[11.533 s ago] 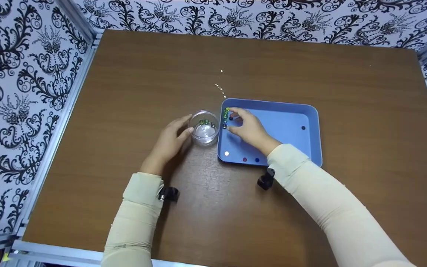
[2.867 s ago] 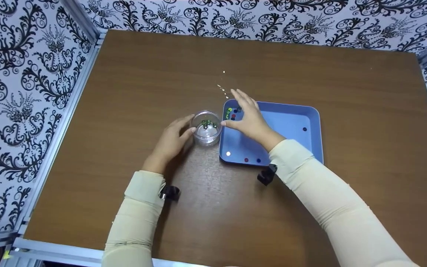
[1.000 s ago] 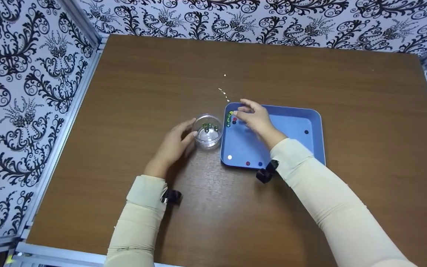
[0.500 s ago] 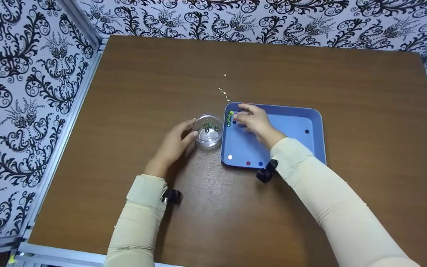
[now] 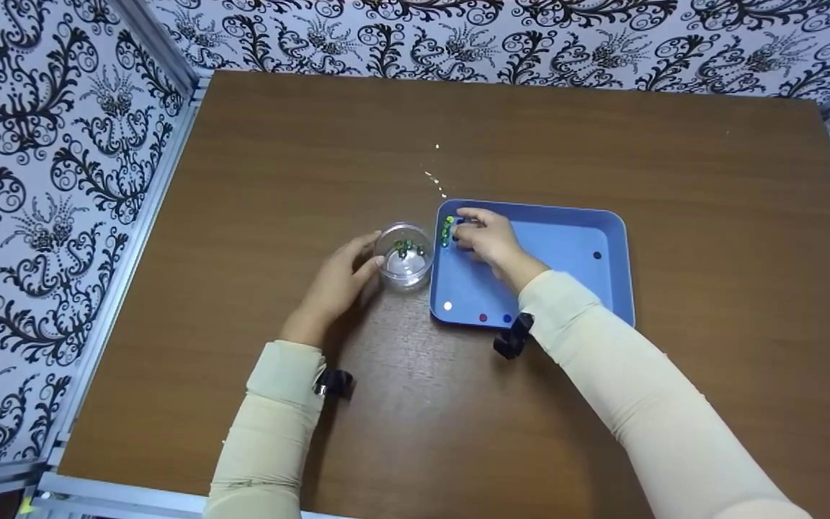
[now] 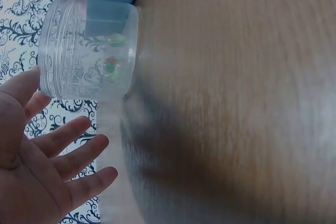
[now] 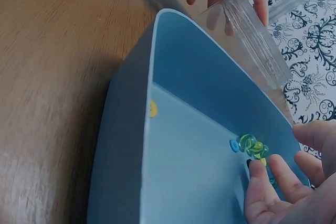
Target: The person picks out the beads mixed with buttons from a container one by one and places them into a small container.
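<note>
My left hand point(image 5: 332, 285) touches the side of a clear plastic jar point(image 5: 405, 277) with thumb and index fingertips; the other fingers spread loosely in the left wrist view. Several green and yellow glass marbles point(image 6: 113, 65) lie at the jar's bottom. Just right of it sits a blue tray point(image 5: 559, 288). My right hand point(image 5: 493, 241) reaches into the tray's far left corner, fingers loosely bent. In the right wrist view a fingertip meets a small dark disc point(image 7: 249, 163), beside a cluster of green glass marbles point(image 7: 247, 142) and a blue disc point(image 7: 234, 145).
Along the tray's near side lie a white disc point(image 5: 447, 306), a red disc point(image 5: 483, 318) and a blue disc point(image 5: 507, 318). A dark disc point(image 5: 597, 255) is at its right. Small pale specks point(image 5: 435, 180) mark the table behind the tray.
My right hand, spread over the jar's rim and tray corner 2.9 s ago, now has its fingers down by the marbles in the corner. My left hand stays at the jar.
</note>
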`<state>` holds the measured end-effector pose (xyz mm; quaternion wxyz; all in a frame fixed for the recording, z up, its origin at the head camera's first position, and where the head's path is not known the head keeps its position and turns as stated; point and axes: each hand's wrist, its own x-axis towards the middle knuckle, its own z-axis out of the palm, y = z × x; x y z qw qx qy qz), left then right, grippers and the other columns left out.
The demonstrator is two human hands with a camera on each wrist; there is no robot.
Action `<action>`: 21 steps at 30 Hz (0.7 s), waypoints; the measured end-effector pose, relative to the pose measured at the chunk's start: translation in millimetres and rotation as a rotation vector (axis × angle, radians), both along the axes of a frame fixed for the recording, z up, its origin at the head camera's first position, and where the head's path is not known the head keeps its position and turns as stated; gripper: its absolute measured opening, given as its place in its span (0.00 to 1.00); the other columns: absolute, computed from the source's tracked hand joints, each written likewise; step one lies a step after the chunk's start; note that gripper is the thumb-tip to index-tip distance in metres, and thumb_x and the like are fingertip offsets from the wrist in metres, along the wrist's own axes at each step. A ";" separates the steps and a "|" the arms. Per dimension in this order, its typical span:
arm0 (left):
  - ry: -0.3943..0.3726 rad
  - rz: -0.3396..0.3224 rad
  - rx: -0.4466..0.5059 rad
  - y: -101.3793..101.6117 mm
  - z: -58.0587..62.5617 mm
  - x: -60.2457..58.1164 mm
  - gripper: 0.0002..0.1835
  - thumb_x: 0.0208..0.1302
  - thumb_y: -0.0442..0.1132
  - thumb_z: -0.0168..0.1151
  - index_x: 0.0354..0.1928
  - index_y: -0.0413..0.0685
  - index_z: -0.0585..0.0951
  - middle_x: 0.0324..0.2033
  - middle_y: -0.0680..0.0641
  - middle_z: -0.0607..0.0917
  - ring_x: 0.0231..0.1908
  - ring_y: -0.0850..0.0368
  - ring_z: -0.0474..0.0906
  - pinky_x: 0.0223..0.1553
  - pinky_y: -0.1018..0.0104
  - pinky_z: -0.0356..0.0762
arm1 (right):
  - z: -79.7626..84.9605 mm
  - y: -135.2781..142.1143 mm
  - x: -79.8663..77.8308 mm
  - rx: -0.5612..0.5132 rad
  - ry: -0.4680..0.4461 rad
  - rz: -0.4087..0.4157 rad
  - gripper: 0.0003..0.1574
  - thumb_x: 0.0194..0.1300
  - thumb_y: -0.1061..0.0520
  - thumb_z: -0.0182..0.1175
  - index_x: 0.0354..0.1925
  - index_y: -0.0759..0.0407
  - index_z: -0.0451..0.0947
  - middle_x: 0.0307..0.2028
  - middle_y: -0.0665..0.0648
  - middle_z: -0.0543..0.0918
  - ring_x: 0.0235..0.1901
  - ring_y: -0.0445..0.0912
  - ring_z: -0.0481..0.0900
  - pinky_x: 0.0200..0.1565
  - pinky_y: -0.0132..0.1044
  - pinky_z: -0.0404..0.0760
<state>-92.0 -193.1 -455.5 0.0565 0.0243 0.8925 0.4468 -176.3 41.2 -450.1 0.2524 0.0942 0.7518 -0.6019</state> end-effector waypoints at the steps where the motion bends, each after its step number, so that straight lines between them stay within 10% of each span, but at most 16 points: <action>1: -0.001 0.001 -0.001 0.1 -0.1 0.1 0.26 0.71 0.44 0.56 0.68 0.45 0.69 0.62 0.40 0.75 0.64 0.46 0.67 0.69 0.52 0.59 | 0.0 -0.5 0.1 0.004 -0.003 0.000 0.32 0.66 0.61 0.57 0.68 0.57 0.67 0.52 0.61 0.78 0.48 0.53 0.81 0.42 0.39 0.81; 21: 0.002 0.003 0.002 0.8 1.0 0.9 0.25 0.71 0.43 0.56 0.67 0.44 0.70 0.63 0.40 0.74 0.65 0.46 0.67 0.69 0.53 0.58 | -5.0 -6.6 2.5 0.003 0.013 -0.010 0.32 0.63 0.66 0.57 0.66 0.61 0.69 0.51 0.61 0.79 0.34 0.44 0.81 0.28 0.28 0.76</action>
